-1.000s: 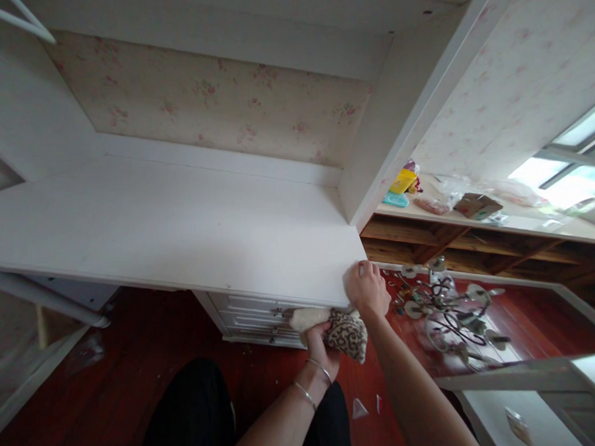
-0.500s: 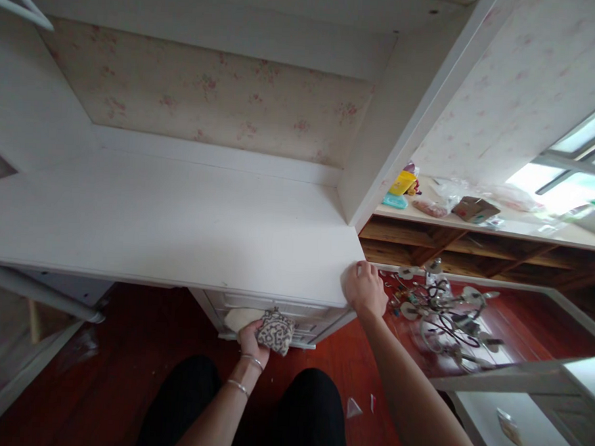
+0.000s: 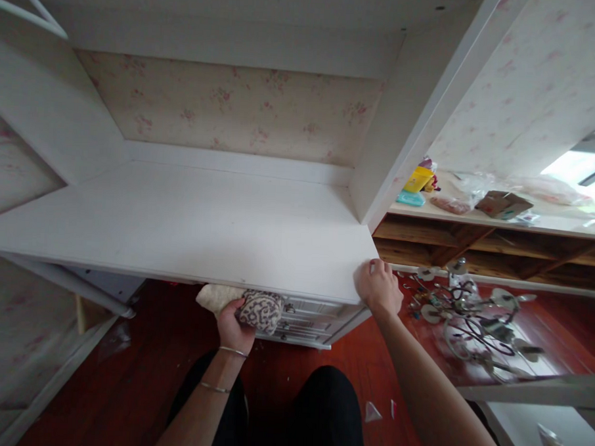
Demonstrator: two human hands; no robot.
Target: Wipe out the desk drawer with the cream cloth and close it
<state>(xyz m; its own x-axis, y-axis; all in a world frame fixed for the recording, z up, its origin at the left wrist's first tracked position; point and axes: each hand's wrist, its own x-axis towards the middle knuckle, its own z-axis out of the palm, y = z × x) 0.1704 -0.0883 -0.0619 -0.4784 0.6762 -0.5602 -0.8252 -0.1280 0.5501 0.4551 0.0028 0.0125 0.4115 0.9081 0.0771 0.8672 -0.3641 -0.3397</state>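
My left hand (image 3: pixel 236 331) is closed around a bunched cloth (image 3: pixel 261 310), part plain cream and part grey-and-white patterned. It is just below the front edge of the white desk (image 3: pixel 218 226), in front of the drawer unit (image 3: pixel 318 316). My right hand (image 3: pixel 381 289) rests at the desktop's right front corner, with its fingers curled over the edge. Some of those fingers are hidden from view.
A chandelier (image 3: pixel 490 323) with metal arms lies on the red wooden floor (image 3: pixel 137 380) to the right. Behind it, a low shelf unit (image 3: pixel 439 236) carries a yellow container (image 3: pixel 418 179), a cardboard box (image 3: pixel 504 204) and plastic bags. An upright panel (image 3: pixel 404 135) rises from the desk.
My left hand has moved left and up with the cloth, nearer the desk's front edge. My right hand stays at the corner. The view has shifted slightly.
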